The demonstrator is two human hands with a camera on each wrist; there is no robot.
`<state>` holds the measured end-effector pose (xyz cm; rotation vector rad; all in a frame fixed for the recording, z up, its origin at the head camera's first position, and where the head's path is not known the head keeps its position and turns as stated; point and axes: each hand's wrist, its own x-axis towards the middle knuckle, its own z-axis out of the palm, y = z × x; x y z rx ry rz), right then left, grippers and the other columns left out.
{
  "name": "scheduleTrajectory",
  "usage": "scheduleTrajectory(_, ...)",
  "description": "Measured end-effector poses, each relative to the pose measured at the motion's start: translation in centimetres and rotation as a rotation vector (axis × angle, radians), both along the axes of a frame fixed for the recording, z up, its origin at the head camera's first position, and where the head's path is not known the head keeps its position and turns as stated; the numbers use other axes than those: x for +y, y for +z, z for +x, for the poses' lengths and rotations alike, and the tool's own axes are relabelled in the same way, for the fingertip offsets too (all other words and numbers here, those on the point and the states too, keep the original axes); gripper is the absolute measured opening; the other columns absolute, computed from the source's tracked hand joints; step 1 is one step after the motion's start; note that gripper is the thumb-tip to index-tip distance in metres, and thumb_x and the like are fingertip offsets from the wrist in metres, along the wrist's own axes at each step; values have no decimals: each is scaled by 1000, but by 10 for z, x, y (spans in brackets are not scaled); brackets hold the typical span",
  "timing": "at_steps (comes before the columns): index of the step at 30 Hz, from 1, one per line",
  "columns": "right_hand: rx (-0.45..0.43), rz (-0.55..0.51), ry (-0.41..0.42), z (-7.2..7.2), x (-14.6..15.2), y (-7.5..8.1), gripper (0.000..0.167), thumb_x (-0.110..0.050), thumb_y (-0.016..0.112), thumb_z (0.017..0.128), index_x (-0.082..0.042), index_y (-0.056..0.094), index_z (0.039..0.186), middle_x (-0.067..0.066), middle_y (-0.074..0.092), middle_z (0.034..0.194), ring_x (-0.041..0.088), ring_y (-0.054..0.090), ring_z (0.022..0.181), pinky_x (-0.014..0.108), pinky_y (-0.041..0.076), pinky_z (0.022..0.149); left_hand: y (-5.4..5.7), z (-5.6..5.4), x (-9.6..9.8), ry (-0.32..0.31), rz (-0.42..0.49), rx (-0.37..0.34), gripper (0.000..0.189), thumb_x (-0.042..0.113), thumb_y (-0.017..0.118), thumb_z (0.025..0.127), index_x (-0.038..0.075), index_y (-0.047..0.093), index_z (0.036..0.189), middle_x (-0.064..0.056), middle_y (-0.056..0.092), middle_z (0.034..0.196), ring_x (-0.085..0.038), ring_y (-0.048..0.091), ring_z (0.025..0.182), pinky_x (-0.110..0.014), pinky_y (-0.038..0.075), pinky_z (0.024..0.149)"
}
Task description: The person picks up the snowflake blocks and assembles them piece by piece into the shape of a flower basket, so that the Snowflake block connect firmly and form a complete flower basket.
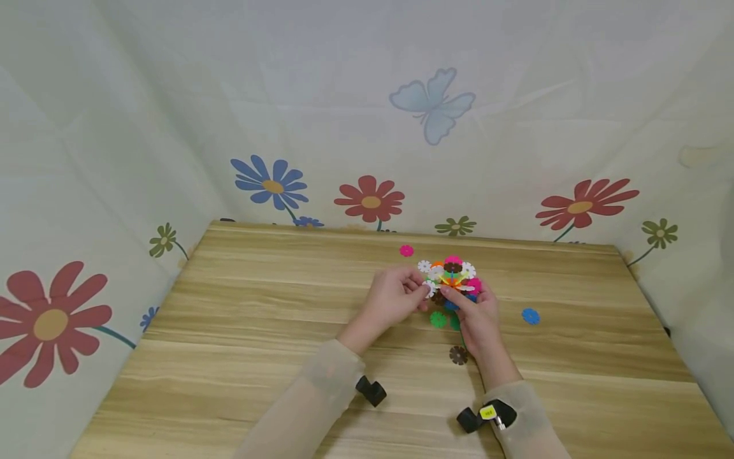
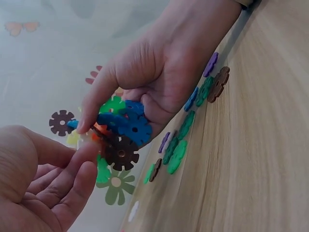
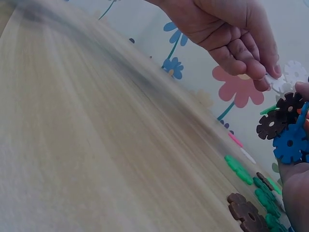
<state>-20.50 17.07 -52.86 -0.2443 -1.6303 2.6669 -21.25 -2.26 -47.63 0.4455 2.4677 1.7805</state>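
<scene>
My right hand grips a cluster of interlocking plastic snowflake discs in brown, blue, white, pink, orange and green, its thumb lying across the front. From the left, my left hand pinches a white notched disc between thumb and fingers at the cluster's edge. The right wrist view has a second white disc just beyond that one. Brown discs and blue discs face the left wrist camera. The right palm hides part of the cluster.
Loose discs lie on the wooden table: a pink disc behind the hands, a blue disc to the right, a green disc and a brown disc nearer me. A flower-printed curtain surrounds the table's far sides.
</scene>
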Motion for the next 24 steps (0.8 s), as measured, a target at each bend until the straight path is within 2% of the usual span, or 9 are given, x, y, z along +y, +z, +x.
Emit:
scheduleTrajectory(8, 28, 11, 8, 1, 0, -1, 50, 13, 74, 95, -8, 56, 138, -1, 74, 130, 14, 72, 120, 30, 58, 103, 0, 1, 1, 3, -12, 20, 8, 3, 75, 102, 4, 74, 94, -8, 76, 80, -11, 74, 63, -25, 60, 57)
scheduleTrajectory(11, 32, 52, 17, 1, 0, -1, 51, 13, 76, 94, -7, 57, 138, -2, 75, 128, 13, 72, 120, 30, 58, 103, -1, 2, 1, 1, -17, 23, 10, 2, 75, 102, 5, 73, 92, -10, 76, 80, -11, 73, 63, -23, 56, 54)
scheduleTrajectory(15, 27, 120, 39, 1, 0, -2, 57, 11, 79, 94, -5, 56, 143, -1, 74, 131, 15, 70, 123, 29, 57, 104, -2, 1, 1, -4, -28, 28, 13, 0, 75, 101, 5, 72, 89, -8, 74, 78, -12, 73, 62, -21, 51, 51)
scheduleTrajectory(18, 21, 108, 52, 0, -1, -2, 60, 9, 78, 95, -5, 54, 148, 0, 72, 134, 16, 69, 126, 30, 56, 106, -3, 0, 1, -3, -20, 25, 12, 1, 75, 102, 4, 72, 91, -6, 74, 78, -12, 73, 62, -22, 52, 52)
scheduleTrajectory(20, 16, 87, 59, 0, -1, -2, 55, 7, 76, 98, -5, 54, 147, -1, 72, 132, 15, 69, 123, 29, 56, 106, -4, -1, 0, 3, -8, 23, 9, 2, 75, 102, 4, 73, 94, -6, 75, 80, -15, 75, 64, -22, 52, 52)
scheduleTrajectory(24, 7, 21, 56, 0, 0, -1, 41, 4, 68, 103, -5, 54, 140, -1, 74, 125, 12, 72, 114, 26, 57, 103, -8, -4, -1, 38, 15, 46, 5, 6, 74, 104, 2, 75, 100, -6, 75, 82, -29, 77, 70, -23, 52, 52)
